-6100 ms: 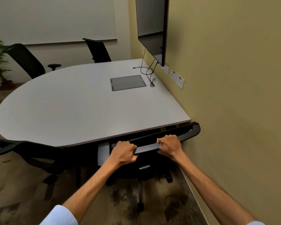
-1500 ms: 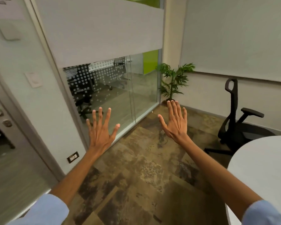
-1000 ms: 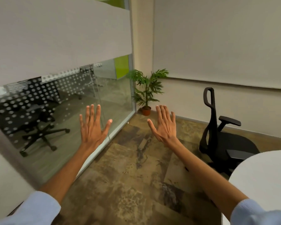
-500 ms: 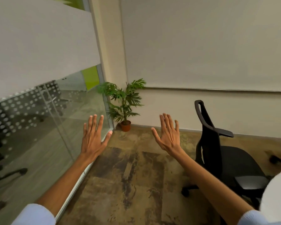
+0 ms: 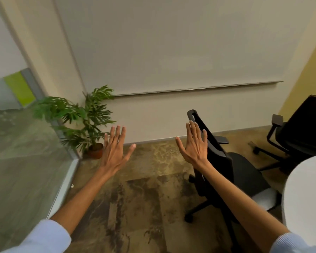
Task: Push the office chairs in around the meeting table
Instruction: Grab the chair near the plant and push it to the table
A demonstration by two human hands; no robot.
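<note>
- Hands are reaching, left hand and right hand, fingers spread apart, holding nothing.
- Nearest chair is standing away from the tabletop; probably its backrest needs gripping next.

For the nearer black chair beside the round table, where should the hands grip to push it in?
Probably the top edge of the nearer chair's backrest, from behind, the plant side. Its seat already faces the table, and both hands, left and right, are open.

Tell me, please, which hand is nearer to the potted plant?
Left. The left hand is raised open just right of the plant; the right hand is farther right, in front of the nearer chair.
</note>
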